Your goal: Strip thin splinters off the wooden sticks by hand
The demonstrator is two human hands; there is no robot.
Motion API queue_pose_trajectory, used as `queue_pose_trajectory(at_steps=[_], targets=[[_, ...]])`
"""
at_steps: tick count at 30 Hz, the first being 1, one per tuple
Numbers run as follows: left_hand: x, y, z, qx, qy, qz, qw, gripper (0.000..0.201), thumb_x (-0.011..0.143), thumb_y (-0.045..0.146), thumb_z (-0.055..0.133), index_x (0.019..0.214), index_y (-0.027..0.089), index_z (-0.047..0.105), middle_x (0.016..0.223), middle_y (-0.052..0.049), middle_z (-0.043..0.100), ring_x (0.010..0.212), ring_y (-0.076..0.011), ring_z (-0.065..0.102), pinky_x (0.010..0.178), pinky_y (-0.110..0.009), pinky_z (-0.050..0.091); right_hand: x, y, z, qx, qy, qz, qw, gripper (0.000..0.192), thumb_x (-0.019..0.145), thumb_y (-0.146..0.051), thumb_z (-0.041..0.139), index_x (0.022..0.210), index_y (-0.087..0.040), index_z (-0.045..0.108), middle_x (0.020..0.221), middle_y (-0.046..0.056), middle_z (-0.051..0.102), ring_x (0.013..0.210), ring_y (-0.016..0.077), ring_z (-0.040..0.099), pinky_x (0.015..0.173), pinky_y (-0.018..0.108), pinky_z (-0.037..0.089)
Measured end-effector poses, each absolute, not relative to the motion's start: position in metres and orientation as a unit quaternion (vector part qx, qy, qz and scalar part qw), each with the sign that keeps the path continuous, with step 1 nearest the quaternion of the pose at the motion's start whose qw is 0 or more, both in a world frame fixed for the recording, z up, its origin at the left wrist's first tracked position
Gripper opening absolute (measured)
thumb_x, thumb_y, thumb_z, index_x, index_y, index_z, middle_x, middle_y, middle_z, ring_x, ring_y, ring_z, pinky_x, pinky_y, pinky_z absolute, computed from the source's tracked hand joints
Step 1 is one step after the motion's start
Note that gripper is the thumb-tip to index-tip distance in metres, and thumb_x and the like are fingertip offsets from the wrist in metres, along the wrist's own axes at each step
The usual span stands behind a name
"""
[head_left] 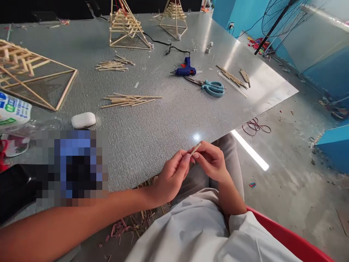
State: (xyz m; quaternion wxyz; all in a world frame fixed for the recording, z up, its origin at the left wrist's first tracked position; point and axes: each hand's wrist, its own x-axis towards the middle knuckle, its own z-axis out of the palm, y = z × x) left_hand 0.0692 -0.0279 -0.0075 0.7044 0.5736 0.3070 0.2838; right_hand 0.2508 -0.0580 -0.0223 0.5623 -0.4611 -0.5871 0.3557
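Note:
Between my two hands, just over the near table edge, is a short thin wooden stick [195, 149]. My left hand [176, 171] pinches its lower end between thumb and finger. Fingers closed around the same stick, my right hand [211, 160] meets the left from the other side. Part of the stick is hidden by the fingertips. Farther up the table lie a loose bundle of longer wooden sticks [128, 100] and a second pile of shorter sticks [113, 65]. A blue glue gun [187, 68] rests beside light-blue-handled scissors [214, 88].
Stick-built pyramid frames [58, 102] stand at the left and back. A white earbud case [83, 120], a snack packet [13, 109] and a blurred-out patch lie at left. More sticks [231, 77] and a clear glue stick are at right. A fan [283, 18] stands beyond.

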Motion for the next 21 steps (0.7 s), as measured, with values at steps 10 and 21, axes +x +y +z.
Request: queue_pose_trajectory(at_steps=[10,21], targets=[[0.064,-0.014,0.002,0.756,0.276,0.313,0.504,0.023,0.113,0.025,0.049,0.107,0.016,0.069,0.078,0.002,0.067,0.062,-0.0087,0.056,0.06,-0.018,0.043,0.228,-0.067,-0.014,-0.501,-0.617,0.096,0.599,0.026,0.103,-0.008,0.063,0.114,-0.024,0.08,0.084,0.003,0.077,0.061,0.0124,0.063,0.051,0.025,0.05],[0.064,-0.008,0.003,0.8,0.289,0.305,0.428,0.027,0.112,0.018,0.047,0.122,0.012,0.072,0.083,-0.003,0.075,0.068,-0.0117,0.068,0.064,-0.019,0.052,0.229,-0.061,0.001,-0.562,-0.515,0.224,0.607,0.01,0.096,-0.023,0.08,0.086,-0.02,0.08,0.07,0.0,0.073,0.053,0.0091,0.052,0.048,0.023,0.042]])
